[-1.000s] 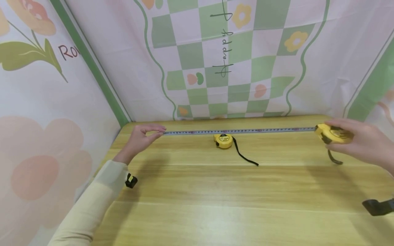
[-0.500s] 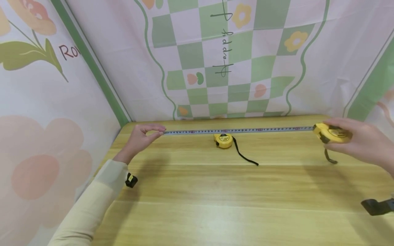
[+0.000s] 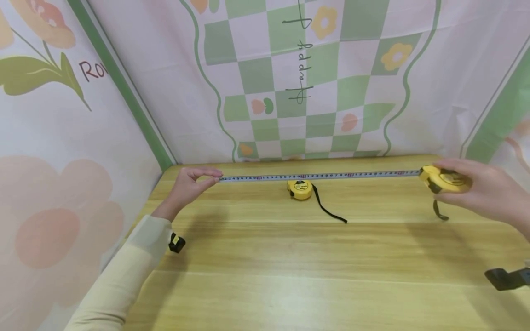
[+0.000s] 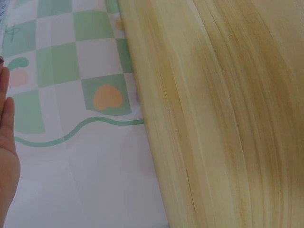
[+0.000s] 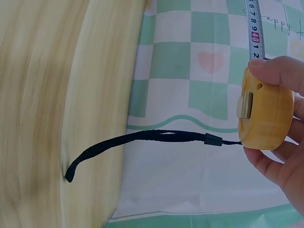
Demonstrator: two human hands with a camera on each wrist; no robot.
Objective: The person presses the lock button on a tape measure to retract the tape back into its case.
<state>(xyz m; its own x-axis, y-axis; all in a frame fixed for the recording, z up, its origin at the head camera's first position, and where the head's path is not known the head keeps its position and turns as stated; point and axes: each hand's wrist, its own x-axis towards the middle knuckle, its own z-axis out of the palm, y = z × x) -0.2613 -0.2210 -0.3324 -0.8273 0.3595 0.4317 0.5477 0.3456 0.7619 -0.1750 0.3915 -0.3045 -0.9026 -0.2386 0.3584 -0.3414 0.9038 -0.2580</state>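
Observation:
My left hand [image 3: 188,186] pinches the free end of a measuring blade [image 3: 331,176] between thumb and fingers. The blade runs nearly straight across to a yellow tape measure [image 3: 444,179], which my right hand [image 3: 488,188] grips at the far right. In the right wrist view the blade [image 5: 255,35] leaves the case near a red 40 mark, with the thumb beside that opening. A black wrist strap [image 5: 147,137] hangs from the case. Behind the stretched blade, as seen from above, a second yellow tape measure [image 3: 300,189] lies on the table. Only the edge of the left hand [image 4: 7,156] shows in its wrist view.
The wooden table [image 3: 290,257] meets a patterned cloth wall [image 3: 290,105] at its back edge, and another cloth [image 3: 62,193] hangs at the left. The second tape measure's black strap [image 3: 330,211] trails to the right on the wood. Black wrist-camera parts [image 3: 176,242] show beside the left sleeve.
My right hand has drifted slightly left with the tape measure, so a little less blade stands out. Its strap swings left too. My left hand stays put.

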